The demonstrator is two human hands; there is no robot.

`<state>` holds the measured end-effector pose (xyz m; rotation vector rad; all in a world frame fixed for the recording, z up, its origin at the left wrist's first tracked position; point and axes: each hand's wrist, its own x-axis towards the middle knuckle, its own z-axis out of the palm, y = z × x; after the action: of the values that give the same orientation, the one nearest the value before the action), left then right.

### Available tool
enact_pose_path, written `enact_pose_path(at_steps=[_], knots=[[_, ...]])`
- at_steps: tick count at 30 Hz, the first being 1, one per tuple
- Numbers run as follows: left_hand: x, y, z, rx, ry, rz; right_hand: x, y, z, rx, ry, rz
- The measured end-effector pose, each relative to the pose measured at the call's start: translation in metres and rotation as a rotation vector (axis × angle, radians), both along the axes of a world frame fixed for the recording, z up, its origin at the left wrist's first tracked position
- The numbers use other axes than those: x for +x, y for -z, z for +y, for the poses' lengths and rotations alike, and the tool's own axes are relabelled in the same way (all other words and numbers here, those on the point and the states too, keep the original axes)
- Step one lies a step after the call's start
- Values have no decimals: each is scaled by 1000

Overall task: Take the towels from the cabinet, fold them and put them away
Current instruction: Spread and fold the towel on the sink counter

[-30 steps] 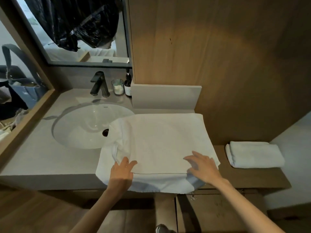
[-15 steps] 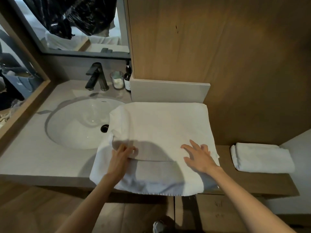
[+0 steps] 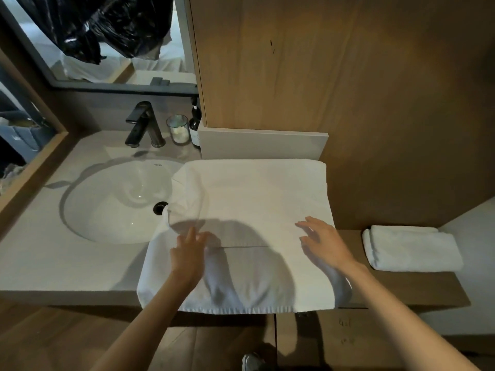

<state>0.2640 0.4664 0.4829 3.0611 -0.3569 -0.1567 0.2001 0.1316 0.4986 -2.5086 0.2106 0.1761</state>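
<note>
**Both hands on half-folded white towel at sink desk**

Large white terry towel lies spread on the pale grey stone desk, right of the oval white sink basin. Its left edge bunches up over the basin rim near the dark drain; its near edge hangs over the desk front. One folded layer lies on top, with its hem running across between the hands.

Left hand rests on the towel near the left end of that hem, fingers pointing forward; whether they pinch the cloth, cannot tell. Right hand is flat with fingers spread and straight, on or just over the towel's right side, gripping nothing. Hands well apart, both arms bare.

Second white towel, folded into a thick rectangle, sits on the lower brown wooden shelf to the right, apart from the big towel.

At the desk back: dark metal faucet, clear glass jar with white contents, dark bottle with pale label, side by side. Wood-panel wall behind, mirror upper left.
</note>
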Motion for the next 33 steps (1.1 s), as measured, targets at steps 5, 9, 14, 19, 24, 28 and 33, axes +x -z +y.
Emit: enact_pose_path(at_steps=[5,9,14,19,24,28,33], knots=[[-33,-19,-41,-104,323,-202,-22,4,-25,-33,364,-102],[-64,-12,-104,-301,488,62,-23,9,-31,191,538,53],[-86,1,-143,-88,552,121,-17,0,-22,358,610,41],[-91,9,-137,26,592,123,-7,-5,-22,376,719,-61],[-92,12,-133,58,644,149,-23,-55,-5,636,714,-217],[-91,14,-132,98,660,157,-52,-84,13,780,691,-283],[-99,10,-124,-131,733,-80,-70,-80,22,763,761,-226]])
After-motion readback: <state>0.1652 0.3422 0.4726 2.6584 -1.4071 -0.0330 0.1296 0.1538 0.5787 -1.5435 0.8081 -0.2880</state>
